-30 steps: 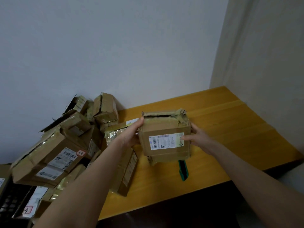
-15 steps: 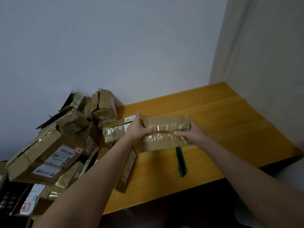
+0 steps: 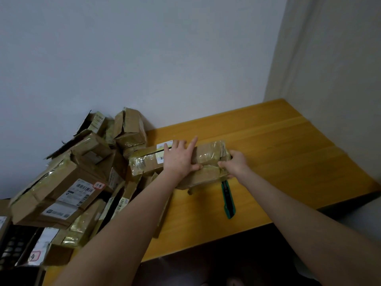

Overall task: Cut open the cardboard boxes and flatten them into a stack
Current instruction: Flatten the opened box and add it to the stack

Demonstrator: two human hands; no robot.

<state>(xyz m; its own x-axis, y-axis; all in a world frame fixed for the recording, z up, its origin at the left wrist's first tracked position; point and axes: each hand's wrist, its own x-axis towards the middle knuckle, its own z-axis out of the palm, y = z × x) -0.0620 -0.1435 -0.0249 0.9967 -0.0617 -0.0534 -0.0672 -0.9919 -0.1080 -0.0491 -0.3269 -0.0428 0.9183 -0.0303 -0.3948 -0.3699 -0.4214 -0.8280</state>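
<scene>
Nearest me, both bare forearms reach out over the front edge of the wooden table (image 3: 278,145). A green knife (image 3: 227,200) lies flat on the tabletop just beside my right forearm, its far end running under the box.

The box (image 3: 208,159) sits mid-table, brown, taped and squashed low. My left hand (image 3: 181,159) lies flat on top of it, fingers straight and spread, pressing down. My right hand (image 3: 235,165) grips the box's right end, fingers curled round the corner. I cannot tell whether anything is inside.

Behind my left hand is a long box (image 3: 144,162) with a white label. Farther left, a pile of boxes (image 3: 61,186) is heaped against the wall (image 3: 144,58), several with torn-open flaps, contents not visible
</scene>
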